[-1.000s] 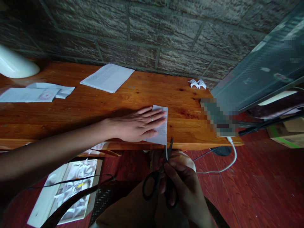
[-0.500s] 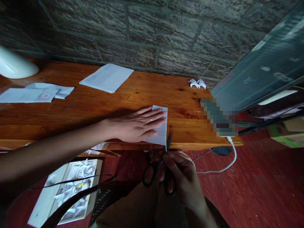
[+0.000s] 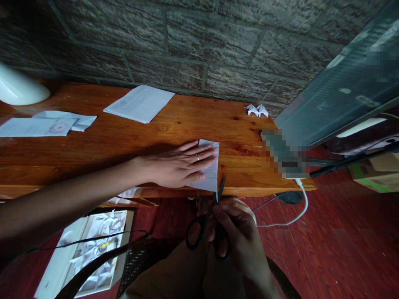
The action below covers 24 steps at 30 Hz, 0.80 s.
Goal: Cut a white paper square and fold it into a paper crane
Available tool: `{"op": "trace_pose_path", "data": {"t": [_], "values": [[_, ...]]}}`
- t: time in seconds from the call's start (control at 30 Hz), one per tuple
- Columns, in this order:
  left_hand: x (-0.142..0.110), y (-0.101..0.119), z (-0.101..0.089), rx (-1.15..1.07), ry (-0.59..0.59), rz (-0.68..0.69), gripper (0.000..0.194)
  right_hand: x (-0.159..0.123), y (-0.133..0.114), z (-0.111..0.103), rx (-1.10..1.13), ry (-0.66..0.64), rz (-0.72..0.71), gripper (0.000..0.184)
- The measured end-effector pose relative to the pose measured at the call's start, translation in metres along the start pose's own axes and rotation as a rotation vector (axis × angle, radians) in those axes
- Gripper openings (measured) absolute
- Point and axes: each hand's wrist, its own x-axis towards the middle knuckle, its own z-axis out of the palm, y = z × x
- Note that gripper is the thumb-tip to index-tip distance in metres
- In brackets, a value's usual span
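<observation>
My left hand (image 3: pixel 179 168) lies flat with its fingers stretched out over a folded, printed sheet of paper (image 3: pixel 212 172) near the table's front edge. A ring shows on one finger. My right hand (image 3: pixel 240 228) is closed around black-handled scissors (image 3: pixel 204 222), just below that edge. The scissors point up, their blades slightly apart at the lower right corner of the paper. Whether the blades touch the paper there is hard to make out. Part of the handles is hidden behind my right fingers.
A stack of paper (image 3: pixel 140 104) lies at the back of the wooden table (image 3: pixel 174 128). Small folded paper pieces (image 3: pixel 257 110) stand back right, near a blurred-out device (image 3: pixel 280 151) with a white cable (image 3: pixel 304 207). Stamped papers (image 3: pixel 46 126) lie left. Below is an open box (image 3: pixel 126 241) of folded paper.
Very little differs. The view has shifted slightly, and the scissors in my right hand sit a touch lower. My left hand stays flat on the paper.
</observation>
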Motion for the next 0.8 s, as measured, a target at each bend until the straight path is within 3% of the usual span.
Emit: {"op": "trace_pose_path", "data": {"t": [0.17,0.8], "values": [[0.001,0.000,-0.001,-0.015,-0.055,-0.019,0.061,0.007,-0.003,-0.001,0.074,-0.020,0.052,0.032],[-0.001,-0.002,0.003,0.005,0.000,0.012,0.062,0.006,0.005,-0.003,0.049,0.047,0.003,0.033]]}}
